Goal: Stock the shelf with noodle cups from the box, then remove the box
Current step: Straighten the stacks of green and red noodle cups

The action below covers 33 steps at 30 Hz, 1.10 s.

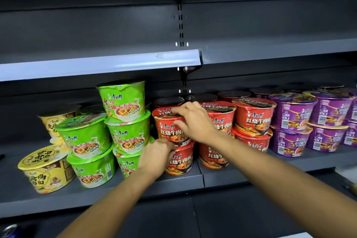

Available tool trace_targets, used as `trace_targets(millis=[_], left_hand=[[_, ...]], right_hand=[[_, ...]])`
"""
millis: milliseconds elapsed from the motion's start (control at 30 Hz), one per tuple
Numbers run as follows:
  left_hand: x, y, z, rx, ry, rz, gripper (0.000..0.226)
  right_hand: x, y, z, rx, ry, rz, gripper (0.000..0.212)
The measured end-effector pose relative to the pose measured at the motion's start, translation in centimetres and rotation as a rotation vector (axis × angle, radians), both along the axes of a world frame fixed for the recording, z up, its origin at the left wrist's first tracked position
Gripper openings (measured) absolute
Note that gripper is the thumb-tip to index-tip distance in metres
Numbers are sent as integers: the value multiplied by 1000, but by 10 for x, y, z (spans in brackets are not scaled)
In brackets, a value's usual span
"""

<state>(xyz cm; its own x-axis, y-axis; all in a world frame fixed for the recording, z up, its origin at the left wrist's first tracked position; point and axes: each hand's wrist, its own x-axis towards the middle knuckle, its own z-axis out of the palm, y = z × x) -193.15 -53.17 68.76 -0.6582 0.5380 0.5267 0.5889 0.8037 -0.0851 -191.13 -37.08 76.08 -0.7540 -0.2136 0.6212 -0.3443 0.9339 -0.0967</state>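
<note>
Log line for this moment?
step: stocking | right grip: holds upper red cup | left grip: at its base, against lower red cup | box: not in view

Matt dark grey metal shelf [193, 177], glossy pale plastic price strip [96, 65], red noodle cups [253, 120] in shiny crinkled film, green noodle cups [85, 139], purple noodle cups [291, 114], yellow noodle cups [44, 170] likewise glossy.
</note>
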Motion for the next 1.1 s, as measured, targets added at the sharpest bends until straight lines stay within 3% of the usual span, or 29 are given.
trace_targets(millis=[100, 200, 333, 533, 800, 1100], left_hand=[[3, -7, 4, 128, 5, -108, 19], [7, -1, 13, 189, 142, -213, 9], [15, 33, 16, 111, 158, -324, 12], [14, 81, -9, -30, 45, -236, 22], [4, 124, -19, 41, 99, -90, 20], [11, 131, -16, 123, 166, -64, 18]], right_hand=[[9, 27, 11, -76, 30, -12, 37], [23, 65, 21, -109, 35, -115, 45], [40, 99, 22, -90, -49, -162, 55], [35, 135, 15, 114, -142, -136, 50], [13, 164, 13, 248, -164, 2, 51], [-2, 167, 7, 158, -54, 103, 37]])
